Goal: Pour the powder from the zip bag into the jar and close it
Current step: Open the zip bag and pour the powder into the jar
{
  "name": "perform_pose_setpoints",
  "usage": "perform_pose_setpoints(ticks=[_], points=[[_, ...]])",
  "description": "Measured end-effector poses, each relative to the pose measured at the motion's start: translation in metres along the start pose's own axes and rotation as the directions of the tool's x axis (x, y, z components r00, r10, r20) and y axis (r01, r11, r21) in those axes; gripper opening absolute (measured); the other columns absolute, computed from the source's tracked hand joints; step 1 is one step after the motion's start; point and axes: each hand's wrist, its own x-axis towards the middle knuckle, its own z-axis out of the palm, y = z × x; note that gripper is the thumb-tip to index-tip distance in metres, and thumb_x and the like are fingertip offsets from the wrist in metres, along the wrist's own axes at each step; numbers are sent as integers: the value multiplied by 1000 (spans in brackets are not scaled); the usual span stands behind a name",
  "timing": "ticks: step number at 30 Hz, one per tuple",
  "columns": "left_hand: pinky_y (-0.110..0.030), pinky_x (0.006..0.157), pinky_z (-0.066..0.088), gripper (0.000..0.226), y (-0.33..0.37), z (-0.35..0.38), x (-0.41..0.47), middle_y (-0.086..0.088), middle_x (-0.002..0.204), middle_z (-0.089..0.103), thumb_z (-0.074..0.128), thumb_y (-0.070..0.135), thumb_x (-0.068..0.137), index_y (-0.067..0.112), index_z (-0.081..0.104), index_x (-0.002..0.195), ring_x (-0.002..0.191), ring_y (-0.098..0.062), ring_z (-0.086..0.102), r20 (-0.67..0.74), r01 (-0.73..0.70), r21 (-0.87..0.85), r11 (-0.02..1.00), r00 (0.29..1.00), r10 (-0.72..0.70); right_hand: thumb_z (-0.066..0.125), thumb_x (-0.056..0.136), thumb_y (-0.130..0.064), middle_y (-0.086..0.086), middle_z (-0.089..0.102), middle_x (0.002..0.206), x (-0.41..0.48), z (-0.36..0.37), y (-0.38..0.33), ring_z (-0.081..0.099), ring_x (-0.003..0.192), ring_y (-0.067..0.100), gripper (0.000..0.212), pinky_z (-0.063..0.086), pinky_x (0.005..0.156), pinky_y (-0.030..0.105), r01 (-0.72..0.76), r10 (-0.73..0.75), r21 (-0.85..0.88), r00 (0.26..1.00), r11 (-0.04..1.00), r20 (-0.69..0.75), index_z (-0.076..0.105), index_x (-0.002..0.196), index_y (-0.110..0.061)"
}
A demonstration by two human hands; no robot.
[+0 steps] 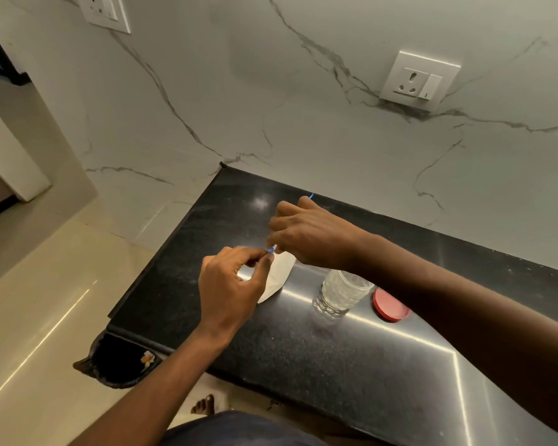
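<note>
We see both hands working at the zip bag (281,272) above the black counter (303,365). The left hand (231,281) has its grip pinched together, thumb and forefinger tips closed on the near end of the bag's blue zip strip (271,250). The right hand (306,236) has its grip curled over the far part of the same top edge, and a short blue tip of the strip pokes out beyond its knuckles. So the bag's mouth runs between the two grips. Its pale body hangs below and between them, partly hidden behind the left hand's fingers. We cannot tell whether the bag's lower corner touches the counter or hangs just above it.

The clear jar (339,292) stands upright and uncapped on the counter, just right of the bag and right under the right wrist. Its red lid (389,305) lies flat on the counter just beside the jar on the right, its far edge hidden by the right forearm.

Below the counter's left end we see a dark bin (116,365) on the floor. A white wall socket (419,80) sits on the marble wall behind.
</note>
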Motion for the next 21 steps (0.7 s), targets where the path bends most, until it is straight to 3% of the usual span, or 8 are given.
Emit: perform_pose_setpoints(ticks=[4, 9, 15, 17, 18, 19, 21], points=[[-54, 77, 56, 33, -4, -1, 1, 1, 90, 80, 70, 46, 92, 14, 80, 94, 76, -10, 69, -20, -45, 20, 999, 999, 46, 72, 95, -27, -5, 66, 128, -3, 1, 20, 48, 122, 20, 33, 29, 86, 32, -9, 9, -36, 1000, 999, -2, 69, 128, -26], [-51, 77, 55, 30, -12, -4, -4, 9, 91, 79, 67, 47, 92, 20, 79, 92, 77, -3, 67, -21, -70, 8, 998, 997, 70, 68, 98, -32, -8, 61, 136, -11, 3, 77, 46, 128, 21, 30, 32, 89, 34, -171, 171, -143, 985, 975, -8, 68, 128, -33], [-51, 81, 59, 36, -11, -10, 5, 10, 91, 78, 65, 55, 88, 21, 78, 89, 80, -10, 70, 56, -9, -28, 1000, 998, 11, 68, 99, -29, 0, 62, 134, -12, 17, 90, 53, 121, 24, 26, 44, 84, 37, -319, 317, -54, 947, 946, -47, 72, 125, -28], [-42, 81, 62, 36, -11, -17, 13, 16, 90, 76, 66, 62, 86, 27, 75, 90, 84, -10, 71, 147, 69, -99, 993, 988, -54, 70, 98, -22, 4, 65, 125, -15, 22, 78, 61, 108, 24, 26, 50, 82, 37, -457, 477, 150, 865, 877, -154, 72, 124, -22], [-35, 80, 63, 35, -10, -20, 20, 17, 90, 76, 66, 64, 86, 31, 75, 92, 87, -8, 72, 193, 114, -147, 983, 978, -84, 71, 97, -19, 4, 69, 116, -17, 25, 67, 65, 96, 21, 26, 53, 79, 34, -515, 597, 336, 771, 788, -220, 71, 122, -18], [-27, 79, 63, 32, -8, -23, 29, 18, 90, 76, 67, 64, 87, 35, 75, 94, 90, -4, 72, 226, 149, -184, 971, 968, -106, 72, 95, -18, 3, 73, 104, -19, 29, 54, 68, 84, 17, 23, 56, 74, 30, -522, 715, 535, 651, 664, -253, 71, 118, -15], [-19, 75, 61, 16, 0, -23, 53, 25, 92, 76, 70, 56, 91, 41, 76, 94, 90, 2, 71, 299, 186, -192, 964, 946, -123, 75, 94, -21, 3, 77, 88, -20, 36, 25, 73, 66, 16, 15, 58, 60, 27, -408, 874, 843, 466, 350, -138, 74, 104, -10]])
